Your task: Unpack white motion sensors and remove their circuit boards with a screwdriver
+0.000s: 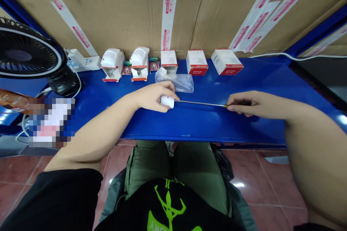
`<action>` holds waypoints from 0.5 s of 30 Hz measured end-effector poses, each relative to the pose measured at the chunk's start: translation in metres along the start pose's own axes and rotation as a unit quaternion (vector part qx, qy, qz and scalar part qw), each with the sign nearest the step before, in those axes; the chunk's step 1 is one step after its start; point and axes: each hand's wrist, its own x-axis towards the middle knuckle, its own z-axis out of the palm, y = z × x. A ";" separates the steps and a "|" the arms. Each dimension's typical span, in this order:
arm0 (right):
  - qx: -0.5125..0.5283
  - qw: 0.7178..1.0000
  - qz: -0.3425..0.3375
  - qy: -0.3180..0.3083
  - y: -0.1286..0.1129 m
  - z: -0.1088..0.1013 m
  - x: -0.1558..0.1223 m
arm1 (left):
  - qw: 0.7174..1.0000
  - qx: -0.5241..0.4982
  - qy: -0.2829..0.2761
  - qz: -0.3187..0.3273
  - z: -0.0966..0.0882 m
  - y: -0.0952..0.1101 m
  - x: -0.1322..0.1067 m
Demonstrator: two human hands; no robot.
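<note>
Small boxes (196, 62) and sensors (139, 56) are lining the back of a blue shelf (260, 122).

Two white sensors are perched on open packaging, with small red circuit boards (154, 65) lying just beside them, while three red-and-white boxes are standing further right. A clear plastic bag (176, 83) is resting in front of the middle box. A black fan (24, 52) is standing at the left end near a white power strip (81, 61), and a white cable (287, 56) is running along the shelf's back edge. Taped cardboard (108, 14) is forming the backdrop, and red floor tiles (260, 177) are showing below.
</note>
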 end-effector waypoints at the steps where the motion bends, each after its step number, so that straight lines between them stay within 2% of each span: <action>1: 0.002 1.000 -0.001 -0.001 0.000 0.000 -0.001 | 1.000 -0.001 -0.002 0.000 0.000 0.000 0.000; 15: -0.007 1.000 -0.014 0.007 0.006 0.001 0.000 | 1.000 0.008 0.001 0.012 0.000 -0.005 0.001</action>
